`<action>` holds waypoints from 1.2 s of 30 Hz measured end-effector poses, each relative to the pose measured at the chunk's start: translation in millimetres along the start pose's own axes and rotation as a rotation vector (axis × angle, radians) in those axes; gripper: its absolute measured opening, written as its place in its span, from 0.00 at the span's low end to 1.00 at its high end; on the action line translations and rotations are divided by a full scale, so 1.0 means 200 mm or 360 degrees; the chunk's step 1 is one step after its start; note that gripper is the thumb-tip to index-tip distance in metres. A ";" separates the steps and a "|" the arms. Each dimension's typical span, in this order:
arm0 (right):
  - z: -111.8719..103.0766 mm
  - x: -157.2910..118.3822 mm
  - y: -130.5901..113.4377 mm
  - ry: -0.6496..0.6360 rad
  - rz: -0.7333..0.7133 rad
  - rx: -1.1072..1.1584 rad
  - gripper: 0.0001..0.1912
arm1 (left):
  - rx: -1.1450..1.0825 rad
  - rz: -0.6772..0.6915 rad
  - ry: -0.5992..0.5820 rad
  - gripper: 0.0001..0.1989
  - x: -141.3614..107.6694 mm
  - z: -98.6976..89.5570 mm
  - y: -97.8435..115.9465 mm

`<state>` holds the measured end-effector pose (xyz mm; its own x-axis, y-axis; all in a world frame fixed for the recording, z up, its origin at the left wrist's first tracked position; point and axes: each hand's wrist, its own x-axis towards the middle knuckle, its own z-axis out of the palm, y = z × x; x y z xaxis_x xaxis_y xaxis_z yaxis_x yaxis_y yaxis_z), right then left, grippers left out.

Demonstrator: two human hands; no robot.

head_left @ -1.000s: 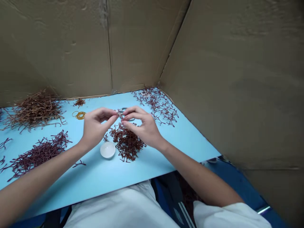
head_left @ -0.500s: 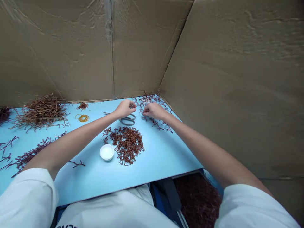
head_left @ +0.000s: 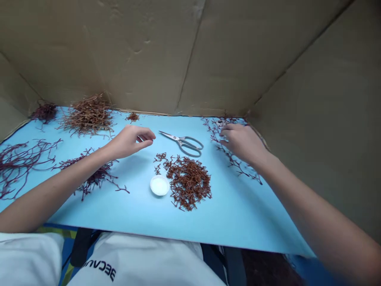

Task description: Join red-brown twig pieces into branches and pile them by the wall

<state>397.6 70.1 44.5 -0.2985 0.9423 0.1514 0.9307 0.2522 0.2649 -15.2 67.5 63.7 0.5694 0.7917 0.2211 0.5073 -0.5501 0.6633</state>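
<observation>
My left hand (head_left: 129,142) hovers over the blue board with its fingers curled, and nothing shows in it. It is nearest to a pair of steel scissors (head_left: 182,143) with grey loop handles, which lie shut to its right. My right hand (head_left: 242,142) rests on a loose spray of thin dark red branching stems (head_left: 230,149), its fingers among them. Whether those fingers pinch a stem is hidden. Below the scissors lies a heap of short cut reddish-brown pieces (head_left: 188,183), with a small white dish (head_left: 160,185) beside it.
Cardboard walls (head_left: 143,51) rise behind and to the right of the light blue board (head_left: 238,210). Along the far left lie a tangled brown pile (head_left: 87,117), a small brown clump (head_left: 132,117), a dark red clump (head_left: 44,112), and long red stems (head_left: 20,167).
My hands have drawn apart, the right moving rightward onto the stems and the left moving leftward. The view has tilted and shifted, and the scissors now show fully.
</observation>
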 end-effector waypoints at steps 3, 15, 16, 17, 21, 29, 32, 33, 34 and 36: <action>-0.09 0.03 -0.13 0.0096 -0.0051 -0.0008 0.08 | 0.0022 -0.0091 0.0034 0.10 -0.14 -0.10 -0.11; -0.41 -0.12 -1.30 0.0213 -0.1288 0.0188 0.17 | 0.0543 -0.0184 0.0085 0.14 -0.32 -0.07 -0.25; -0.41 -0.14 -1.36 0.0219 -0.1352 0.0187 0.14 | 0.0585 -0.0178 0.0073 0.14 -0.33 -0.06 -0.25; -0.40 -0.17 -1.41 0.0219 -0.1360 0.0172 0.10 | 0.0614 -0.0154 0.0058 0.15 -0.34 -0.06 -0.25; -0.36 -0.22 -1.54 0.0124 -0.1225 0.0103 0.08 | 0.0703 0.0001 -0.0018 0.21 -0.38 -0.04 -0.22; -0.29 -0.32 -1.64 0.0046 -0.1007 0.0053 0.11 | 0.0888 0.0094 0.0068 0.17 -0.39 0.02 -0.24; -0.32 -0.37 -1.57 0.0146 -0.0922 0.0052 0.11 | 0.0725 0.0159 0.0188 0.16 -0.40 0.03 -0.21; -0.35 -0.38 -1.53 0.0195 -0.0872 0.0057 0.11 | 0.0611 0.0178 0.0244 0.16 -0.41 0.03 -0.19; -0.37 -0.38 -1.47 0.0249 -0.0814 0.0068 0.11 | 0.0470 0.0185 0.0291 0.15 -0.41 0.03 -0.17; -0.41 -0.39 -1.35 0.0365 -0.0692 0.0106 0.10 | 0.0135 0.0147 0.0299 0.14 -0.41 0.03 -0.13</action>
<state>153.0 -88.2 39.1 -0.6938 0.6761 0.2482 0.7191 0.6316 0.2898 -71.9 14.6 24.0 0.4897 0.7681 0.4126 0.5156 -0.6368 0.5733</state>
